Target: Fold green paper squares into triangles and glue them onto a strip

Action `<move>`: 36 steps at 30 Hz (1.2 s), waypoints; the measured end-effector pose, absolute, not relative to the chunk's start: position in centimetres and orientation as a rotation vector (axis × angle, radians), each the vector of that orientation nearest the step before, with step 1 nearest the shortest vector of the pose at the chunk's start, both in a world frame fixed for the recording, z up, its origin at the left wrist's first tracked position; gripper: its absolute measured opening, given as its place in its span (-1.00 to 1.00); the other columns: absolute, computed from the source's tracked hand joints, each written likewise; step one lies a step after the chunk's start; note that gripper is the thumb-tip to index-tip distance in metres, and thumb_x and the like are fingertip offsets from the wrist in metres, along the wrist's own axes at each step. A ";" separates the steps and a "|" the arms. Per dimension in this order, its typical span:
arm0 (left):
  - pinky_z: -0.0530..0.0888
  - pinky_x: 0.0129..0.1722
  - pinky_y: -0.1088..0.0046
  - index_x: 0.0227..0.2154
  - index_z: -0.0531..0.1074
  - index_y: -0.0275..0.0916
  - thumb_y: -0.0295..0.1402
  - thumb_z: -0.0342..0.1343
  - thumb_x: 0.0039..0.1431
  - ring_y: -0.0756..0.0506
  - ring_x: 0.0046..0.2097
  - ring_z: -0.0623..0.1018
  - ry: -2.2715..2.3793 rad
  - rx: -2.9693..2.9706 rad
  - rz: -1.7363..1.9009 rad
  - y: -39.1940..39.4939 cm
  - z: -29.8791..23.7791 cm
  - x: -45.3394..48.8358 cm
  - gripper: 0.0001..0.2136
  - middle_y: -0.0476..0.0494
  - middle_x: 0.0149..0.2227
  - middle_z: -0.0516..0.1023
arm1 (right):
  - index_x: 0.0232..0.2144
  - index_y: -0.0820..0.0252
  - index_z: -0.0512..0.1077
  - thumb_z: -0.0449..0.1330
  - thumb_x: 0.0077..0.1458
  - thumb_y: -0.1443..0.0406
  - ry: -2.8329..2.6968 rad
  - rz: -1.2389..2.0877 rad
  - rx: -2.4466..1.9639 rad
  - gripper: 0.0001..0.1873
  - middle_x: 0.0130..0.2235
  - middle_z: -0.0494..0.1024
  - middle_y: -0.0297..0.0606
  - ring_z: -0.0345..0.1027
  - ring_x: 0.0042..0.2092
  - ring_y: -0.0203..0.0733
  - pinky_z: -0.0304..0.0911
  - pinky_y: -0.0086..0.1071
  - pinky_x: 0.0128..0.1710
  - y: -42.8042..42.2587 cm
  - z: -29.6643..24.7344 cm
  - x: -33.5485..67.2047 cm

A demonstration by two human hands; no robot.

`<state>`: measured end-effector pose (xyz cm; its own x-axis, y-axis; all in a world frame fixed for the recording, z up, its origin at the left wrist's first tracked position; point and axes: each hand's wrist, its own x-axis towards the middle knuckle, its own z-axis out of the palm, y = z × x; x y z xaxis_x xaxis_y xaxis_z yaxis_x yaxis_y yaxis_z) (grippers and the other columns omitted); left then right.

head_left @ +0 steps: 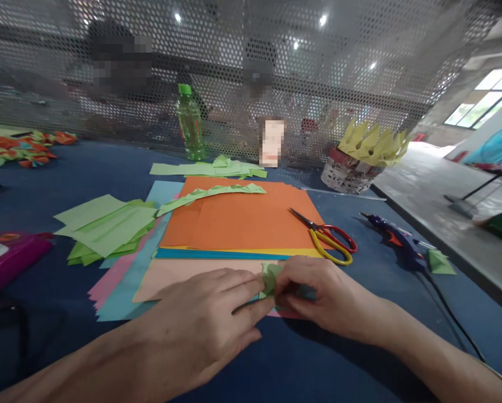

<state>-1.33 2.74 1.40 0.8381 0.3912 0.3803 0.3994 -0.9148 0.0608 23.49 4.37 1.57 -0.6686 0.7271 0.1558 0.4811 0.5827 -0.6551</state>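
Note:
A small piece of light green paper (pixel 269 278) lies at the near edge of the coloured paper stack, between my two hands. My left hand (pixel 215 313) is stretched out flat, fingertips touching the left side of that piece. With bent, closed fingers, my right hand (pixel 324 294) grips its right side; the fingers hide part of it. Beneath are orange sheets (pixel 251 221), a pale peach sheet (pixel 170 277), and blue and pink ones. Scissors with red and yellow handles (pixel 324 232) rest half open on the stack's right side. A folded green paper strip (pixel 212 191) crosses the orange sheets.
Loose green sheets (pixel 112 224) and a magenta device (pixel 15 257) are at left. Behind stand a green-capped bottle (pixel 189 126) and a pot with yellow paper points (pixel 351 168), before a perforated metal screen (pixel 225 61). A corded glue gun (pixel 395 238) lies at right.

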 end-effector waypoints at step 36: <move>0.47 0.07 0.24 -0.08 0.55 -0.33 -0.27 -0.04 0.47 -0.18 -0.02 0.58 -0.664 -3.013 -0.724 2.8 1.0 -1.5 -0.70 -0.19 -0.06 0.64 | -0.34 0.23 0.52 0.20 0.17 0.54 -2.664 0.530 -0.695 -0.83 -0.25 0.56 -0.26 0.39 -0.22 -0.25 0.26 -0.36 -0.16 4.1 2.5 24.0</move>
